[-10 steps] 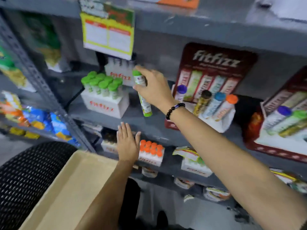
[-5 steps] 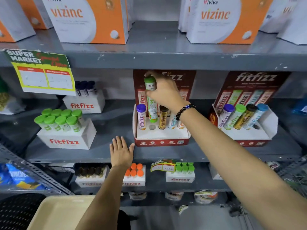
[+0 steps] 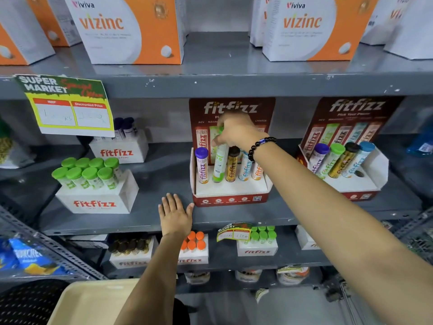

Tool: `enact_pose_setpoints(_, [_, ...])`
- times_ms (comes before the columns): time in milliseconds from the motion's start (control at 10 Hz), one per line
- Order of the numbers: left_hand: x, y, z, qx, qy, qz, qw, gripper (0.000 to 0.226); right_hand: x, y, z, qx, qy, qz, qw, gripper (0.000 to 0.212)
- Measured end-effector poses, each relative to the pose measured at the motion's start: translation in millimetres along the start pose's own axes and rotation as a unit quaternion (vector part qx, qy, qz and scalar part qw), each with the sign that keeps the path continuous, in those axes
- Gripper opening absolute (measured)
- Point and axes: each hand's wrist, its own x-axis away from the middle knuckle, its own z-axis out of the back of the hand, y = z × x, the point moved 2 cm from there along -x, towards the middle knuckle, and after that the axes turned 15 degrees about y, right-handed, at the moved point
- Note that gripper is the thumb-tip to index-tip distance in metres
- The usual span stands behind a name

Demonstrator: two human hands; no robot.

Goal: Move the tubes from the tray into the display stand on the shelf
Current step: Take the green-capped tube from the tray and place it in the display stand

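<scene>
A red and white fitfizz display stand [image 3: 230, 199] sits on the middle shelf [image 3: 210, 216]. It holds a purple-capped tube [image 3: 202, 166], a black-capped gold tube [image 3: 232, 165] and two more tubes partly hidden behind my wrist. My right hand [image 3: 236, 133] grips the top of a green-capped tube [image 3: 220, 163], whose lower end is in the stand's second hole. My left hand [image 3: 174, 214] lies flat, fingers spread, on the shelf's front edge. The beige tray [image 3: 89, 303] sits at the bottom left; the visible part holds no tubes.
A second fitfizz stand [image 3: 356, 181] with several tubes is at the right. A white box of green-capped tubes [image 3: 93, 184] is at the left. Vizinc boxes [image 3: 126, 29] fill the top shelf. Smaller tube boxes sit on the lower shelf [image 3: 234, 259]. A black mesh chair [image 3: 28, 299] is at bottom left.
My right hand carried the green-capped tube rightward to the stand, then lowered it into the second hole. The camera view swung right and up. My left hand stayed on the shelf edge.
</scene>
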Motion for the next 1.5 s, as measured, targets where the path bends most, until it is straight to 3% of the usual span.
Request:
enact_pose_setpoints(200, [-0.3,-0.6,-1.9,-0.001,0.007,-0.001,1.000,0.070,-0.7,1.9,3.7,-0.001,-0.067,-0.010,0.998,0.023])
enact_pose_setpoints(300, [-0.3,-0.4,-1.6,-0.003,0.007,-0.003,1.000,0.069,1.5,2.7,6.5,0.016,-0.082,-0.010,0.996,0.027])
enact_pose_setpoints(400, [0.1,0.2,-1.3,-0.002,0.007,-0.003,1.000,0.070,2.8,2.7,10.5,0.024,-0.093,-0.009,0.995,0.014])
enact_pose_setpoints(500, [0.1,0.2,-1.6,-0.005,0.007,-0.002,1.000,0.070,1.7,3.8,8.4,-0.025,-0.094,-0.016,0.995,0.024])
enact_pose_setpoints(700, [0.2,-0.1,-2.3,-0.002,0.010,-0.002,1.000,0.070,-0.4,2.2,1.2,-0.019,-0.014,-0.007,1.000,0.025])
enact_pose_setpoints(900, [0.5,0.4,-3.7,-0.007,0.009,0.002,1.000,0.070,-1.7,-0.7,-2.9,-0.053,-0.037,-0.014,0.998,0.022])
enact_pose_setpoints(1100, [-1.6,-1.0,-6.4,-0.008,0.010,0.003,1.000,0.071,-5.0,0.4,-1.3,-0.063,-0.073,-0.023,0.995,0.034])
enact_pose_setpoints(1200, [-1.3,-1.5,-7.8,-0.006,0.010,0.003,1.000,0.071,-4.1,1.6,0.5,-0.028,-0.064,-0.015,0.997,0.035])
enact_pose_setpoints(1300, [-1.4,-1.3,-7.2,-0.006,0.012,0.001,1.000,0.071,-3.2,4.2,-2.8,-0.016,-0.041,-0.021,0.999,0.011])
enact_pose_setpoints(1400, [-1.0,-1.0,-5.9,-0.008,0.011,0.000,1.000,0.070,-3.8,5.9,-10.0,-0.019,-0.002,-0.004,1.000,0.031])
enact_pose_setpoints(1500, [-0.2,0.1,-4.3,-0.010,0.011,-0.001,1.000,0.070,-2.7,4.3,-14.3,0.007,0.030,0.026,0.999,0.038])
